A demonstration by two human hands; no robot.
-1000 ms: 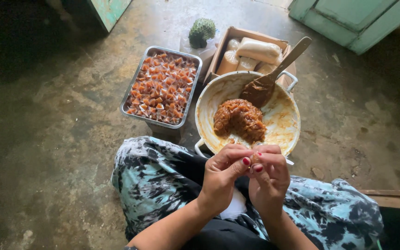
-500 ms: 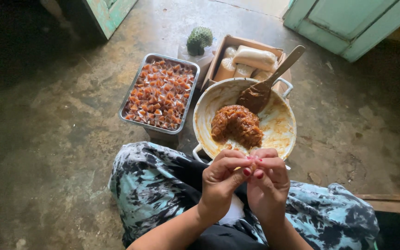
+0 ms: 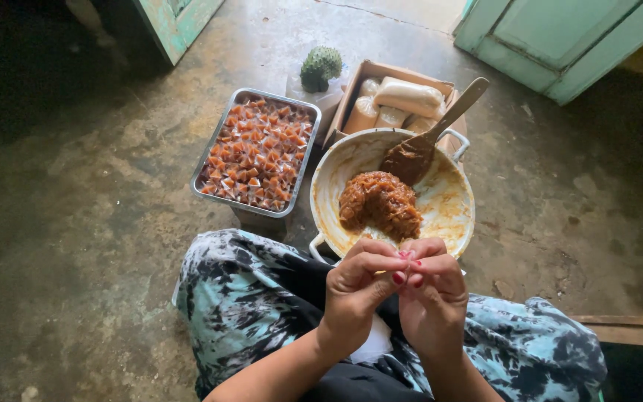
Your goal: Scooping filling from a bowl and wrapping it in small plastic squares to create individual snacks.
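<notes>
Left hand (image 3: 357,294) and right hand (image 3: 432,294) pinched together fingertip to fingertip; item between them hidden, axis unreadable. Pan (image 3: 452,205) ahead, concrete floor (image 3: 76,223).

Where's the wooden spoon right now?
In the head view the wooden spoon leans in the round pan, bowl end beside the brown mound, handle pointing toward the cardboard box.

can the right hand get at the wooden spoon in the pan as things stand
Probably yes: the wooden spoon lies in the open pan just beyond the right hand, nothing covering it, though both hands are pinched together.
</notes>
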